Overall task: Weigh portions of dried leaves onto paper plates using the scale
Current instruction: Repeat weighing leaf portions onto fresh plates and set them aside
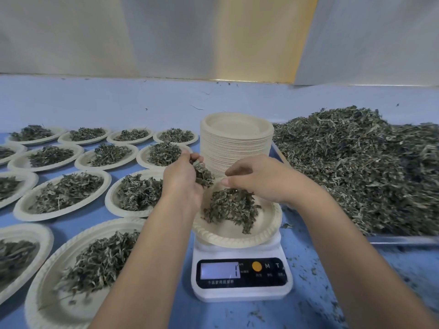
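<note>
White plastic kitchen scale [241, 290] sits nearest the camera on a blue table [392, 264], its lit display [219, 270] too blurred to read. On its platform, a paper plate [237, 241] carries a loose mound of dried leaves [231, 207]. Above it, the person's left hand [183, 179] grips a reserve clump [203, 174], fingers curled round it. The right hand [259, 179] hangs fingers-down over the mound; whether it pinches any leaf cannot be told. The step looks like bringing the portion up to weight. That is best done in small pinches dropped at the plate's centre, with both hands clear of the plate before the reading is trusted. Filled plates [21, 211] spread to the left. Behind the scale stands a stack of empty plates [235, 148], and to the right a tray [403, 239] is heaped with bulk leaves [356, 167].
</note>
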### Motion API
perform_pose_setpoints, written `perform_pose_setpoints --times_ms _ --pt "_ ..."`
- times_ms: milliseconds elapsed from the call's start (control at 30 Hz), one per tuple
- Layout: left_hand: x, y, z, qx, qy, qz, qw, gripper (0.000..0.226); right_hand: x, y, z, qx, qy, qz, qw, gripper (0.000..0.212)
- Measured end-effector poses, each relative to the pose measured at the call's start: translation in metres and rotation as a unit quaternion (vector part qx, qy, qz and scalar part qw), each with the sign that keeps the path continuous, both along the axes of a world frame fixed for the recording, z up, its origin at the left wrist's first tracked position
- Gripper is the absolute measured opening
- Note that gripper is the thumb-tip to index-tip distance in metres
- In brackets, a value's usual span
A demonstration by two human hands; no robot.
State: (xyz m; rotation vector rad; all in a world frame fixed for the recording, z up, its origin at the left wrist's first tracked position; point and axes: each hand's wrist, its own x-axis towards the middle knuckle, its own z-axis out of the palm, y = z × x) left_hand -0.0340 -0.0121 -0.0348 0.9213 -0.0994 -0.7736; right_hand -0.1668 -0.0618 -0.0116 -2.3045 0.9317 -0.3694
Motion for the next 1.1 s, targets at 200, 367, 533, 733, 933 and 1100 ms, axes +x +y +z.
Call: perform_pose_setpoints --times_ms 200,367,533,733,933,1100 --pt "-0.001 -0.001 0.001 -0.011 0.016 -0.008 1.000 0.033 0.002 -0.003 -0.002 -0.042 -0.108 -0.060 0.991 0.016" --pt "-0.002 -0.002 0.000 0.007 -0.004 -0.021 1.000 0.034 0.006 0.000 -0.004 -0.041 -0.133 -0.050 0.989 0.021" --pt "-0.005 -0.003 0.001 0.012 0.000 -0.034 0.999 0.036 0.006 0.001 -0.006 -0.027 -0.149 -0.045 0.987 0.022" --pt "-0.010 -0.002 0.002 0.023 -0.035 -0.028 0.999 0.038 0.008 0.002 -0.004 -0.006 -0.180 -0.046 0.983 0.014" --pt "-0.012 -0.003 0.001 0.028 -0.060 -0.025 0.998 0.039 0.008 0.005 -0.004 0.009 -0.182 -0.033 0.983 0.004" --pt "-0.011 -0.005 -0.003 0.036 -0.075 -0.030 0.996 0.038 0.010 0.008 -0.005 0.010 -0.204 -0.004 0.979 0.009"
